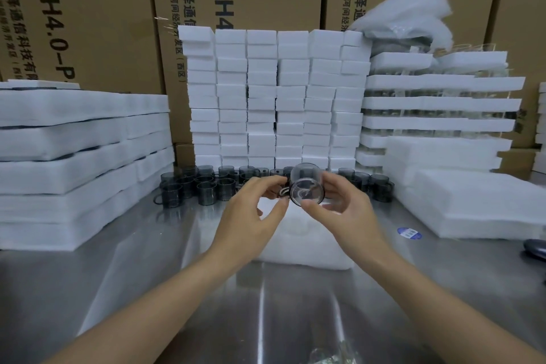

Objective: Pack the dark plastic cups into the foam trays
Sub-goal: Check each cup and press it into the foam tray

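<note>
Where the view ends at the back, tall brown cardboard boxes [88,9] with black printing stand side by side like a wall. Before them a shiny steel table [147,289] fills the lower part and carries everything else. On its left side lies a high stack of wide white foam trays [74,156]. In the middle at the back stand six columns of small white foam blocks [274,97]. At the right rises a stack of white foam layers [437,103] with clear items between them, and a crumpled plastic bag [413,15] lies on top of it. A lower pile of flat white foam sheets [472,204] sits in front of that stack. One single white foam tray [307,245] lies in the centre of the table, directly under the hands. A group of dark plastic cups [189,189] with handles stands upright in a row at the foot of the blocks, just behind this tray. The right hand [345,210] holds a smoky dark transparent plastic cup [305,190] in the air above the tray. The cup is tipped on its side, with one round end facing the camera. The thumb is below it and the fingers are curled round its far side. The left hand [251,216] is curved with its fingertips at the cup's handle, but I cannot tell if it really pinches it. A round blue sticker [409,233] lies on the table near the sheets.
</note>
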